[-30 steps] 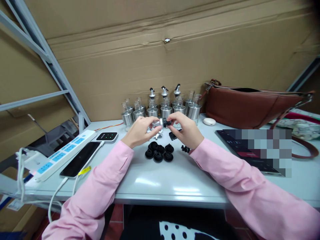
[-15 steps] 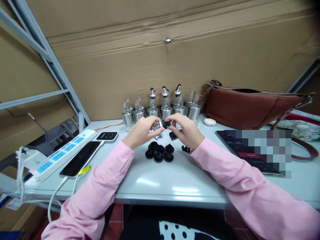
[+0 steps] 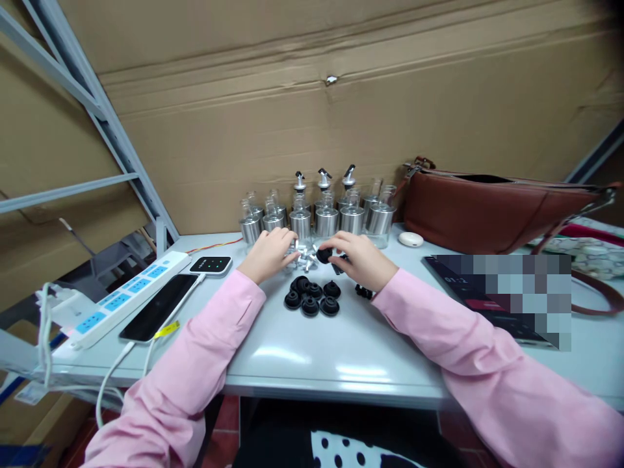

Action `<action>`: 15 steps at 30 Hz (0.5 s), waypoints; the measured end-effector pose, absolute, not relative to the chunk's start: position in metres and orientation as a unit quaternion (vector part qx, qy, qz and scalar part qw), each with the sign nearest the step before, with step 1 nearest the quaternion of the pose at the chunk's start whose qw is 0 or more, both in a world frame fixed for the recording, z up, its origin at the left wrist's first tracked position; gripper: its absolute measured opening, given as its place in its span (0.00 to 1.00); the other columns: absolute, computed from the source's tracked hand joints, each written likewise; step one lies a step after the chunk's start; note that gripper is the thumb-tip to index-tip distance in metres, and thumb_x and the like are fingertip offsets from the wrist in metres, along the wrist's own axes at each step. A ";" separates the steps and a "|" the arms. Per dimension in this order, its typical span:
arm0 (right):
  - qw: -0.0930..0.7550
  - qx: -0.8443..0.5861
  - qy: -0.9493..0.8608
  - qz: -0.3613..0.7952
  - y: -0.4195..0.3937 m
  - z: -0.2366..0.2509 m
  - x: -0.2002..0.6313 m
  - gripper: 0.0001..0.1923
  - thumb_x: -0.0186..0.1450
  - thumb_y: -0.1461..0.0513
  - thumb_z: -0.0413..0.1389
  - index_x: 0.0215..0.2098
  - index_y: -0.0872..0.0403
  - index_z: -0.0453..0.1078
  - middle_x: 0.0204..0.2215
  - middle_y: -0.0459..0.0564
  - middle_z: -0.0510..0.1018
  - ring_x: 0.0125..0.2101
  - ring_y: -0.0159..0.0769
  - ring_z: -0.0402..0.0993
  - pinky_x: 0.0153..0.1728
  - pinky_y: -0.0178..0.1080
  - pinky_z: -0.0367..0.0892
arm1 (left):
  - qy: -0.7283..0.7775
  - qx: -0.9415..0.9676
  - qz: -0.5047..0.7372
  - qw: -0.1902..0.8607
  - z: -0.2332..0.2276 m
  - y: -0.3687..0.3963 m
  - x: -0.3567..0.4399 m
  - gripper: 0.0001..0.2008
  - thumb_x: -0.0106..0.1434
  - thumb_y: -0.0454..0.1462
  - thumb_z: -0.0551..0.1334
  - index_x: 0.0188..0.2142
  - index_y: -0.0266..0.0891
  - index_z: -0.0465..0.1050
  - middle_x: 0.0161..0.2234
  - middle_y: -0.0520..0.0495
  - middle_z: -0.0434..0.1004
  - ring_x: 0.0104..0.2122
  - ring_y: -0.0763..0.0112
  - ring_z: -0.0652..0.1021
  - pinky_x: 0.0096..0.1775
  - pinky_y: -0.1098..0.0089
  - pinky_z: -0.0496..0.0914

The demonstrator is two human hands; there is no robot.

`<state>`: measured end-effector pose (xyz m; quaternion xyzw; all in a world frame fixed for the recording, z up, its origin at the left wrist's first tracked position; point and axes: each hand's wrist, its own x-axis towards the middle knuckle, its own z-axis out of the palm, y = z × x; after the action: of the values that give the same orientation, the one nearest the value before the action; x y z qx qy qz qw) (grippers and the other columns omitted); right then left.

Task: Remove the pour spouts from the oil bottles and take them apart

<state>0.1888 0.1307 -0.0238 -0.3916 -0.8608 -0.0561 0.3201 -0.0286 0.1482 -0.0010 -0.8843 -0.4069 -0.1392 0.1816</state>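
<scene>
My left hand [image 3: 272, 253] is at the left side of a small pile of silver pourer spouts [image 3: 307, 261], its thumb and fingertips closed around one silver spout [image 3: 295, 245] that is partly hidden. In my right hand [image 3: 359, 259], thumb and fingers pinch a round black rubber stopper [image 3: 324, 255] just right of the pile. Several more black stoppers [image 3: 311, 305] lie grouped on the table in front of both hands. Small black parts [image 3: 363, 291] lie under my right wrist, partly covered.
Behind my hands stand several glass-and-steel bottles [image 3: 326, 222], with pourers [image 3: 324, 177] on three at the back. A power strip [image 3: 127, 302], a phone [image 3: 160, 307] and a small device [image 3: 210, 265] lie left. On the right are a brown bag [image 3: 487, 211], a white case [image 3: 410, 239] and a tablet [image 3: 468, 286].
My hands have moved apart from where they met. My left hand went slightly left and down to the silver spouts; my right hand moved slightly right, with the black stopper now showing more clearly.
</scene>
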 end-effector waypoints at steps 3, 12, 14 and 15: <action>0.274 -0.366 -0.889 -0.016 0.133 -0.031 0.187 0.15 0.58 0.73 0.52 0.40 0.55 0.70 0.37 0.52 0.71 0.34 0.35 0.71 0.36 0.38 0.65 | -0.417 -0.886 -0.112 0.171 -0.009 0.154 -0.030 0.14 0.62 0.41 0.57 0.44 0.35 0.64 0.42 0.44 0.70 0.42 0.63 0.70 0.39 0.65 0.63; 0.228 -0.336 -0.913 0.027 0.136 -0.040 0.181 0.20 0.54 0.78 0.49 0.39 0.57 0.72 0.37 0.53 0.74 0.38 0.37 0.73 0.40 0.40 0.69 | -0.421 -0.894 -0.112 0.108 -0.012 0.154 -0.029 0.21 0.62 0.43 0.57 0.51 0.34 0.60 0.47 0.41 0.66 0.48 0.59 0.67 0.46 0.60 0.65; 0.218 -0.354 -0.909 0.030 0.135 -0.040 0.180 0.18 0.55 0.76 0.48 0.39 0.57 0.72 0.36 0.54 0.75 0.37 0.38 0.73 0.40 0.40 0.69 | -0.437 -0.890 -0.098 0.083 -0.009 0.152 -0.030 0.24 0.60 0.43 0.59 0.53 0.34 0.59 0.49 0.40 0.64 0.49 0.57 0.66 0.48 0.59 0.65; 0.212 -0.366 -0.906 0.033 0.134 -0.039 0.180 0.18 0.56 0.76 0.48 0.39 0.58 0.72 0.36 0.54 0.75 0.37 0.38 0.73 0.40 0.41 0.69 | -0.449 -0.887 -0.086 0.067 -0.009 0.152 -0.031 0.26 0.59 0.43 0.60 0.53 0.34 0.58 0.50 0.39 0.63 0.50 0.57 0.66 0.49 0.59 0.65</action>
<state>0.1798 0.1342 -0.0390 -0.3659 -0.9057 0.0331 0.2117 -0.0307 0.1518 -0.0088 -0.8869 -0.4489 -0.0861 0.0669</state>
